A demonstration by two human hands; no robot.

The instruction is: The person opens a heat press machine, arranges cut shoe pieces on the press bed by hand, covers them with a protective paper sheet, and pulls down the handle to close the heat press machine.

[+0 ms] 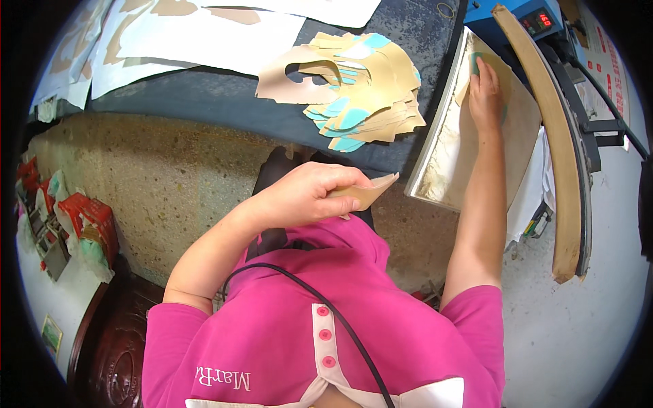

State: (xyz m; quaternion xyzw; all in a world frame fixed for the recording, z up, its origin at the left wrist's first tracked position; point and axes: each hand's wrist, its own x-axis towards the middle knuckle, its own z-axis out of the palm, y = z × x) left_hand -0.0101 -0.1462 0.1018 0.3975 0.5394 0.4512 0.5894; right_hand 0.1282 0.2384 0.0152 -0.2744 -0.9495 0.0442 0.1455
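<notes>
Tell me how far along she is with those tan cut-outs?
Done: cannot tell. In hand: the right hand presses a teal-backed piece on the press plate; the left hand holds a tan piece. Left: a stack of cut-outs on the table.

Two hands: left hand [303, 197], right hand [485, 92]. One stack of cut pieces [364, 92] far, one press plate [469, 129] right, several white sheets [204, 34] far left.
</notes>
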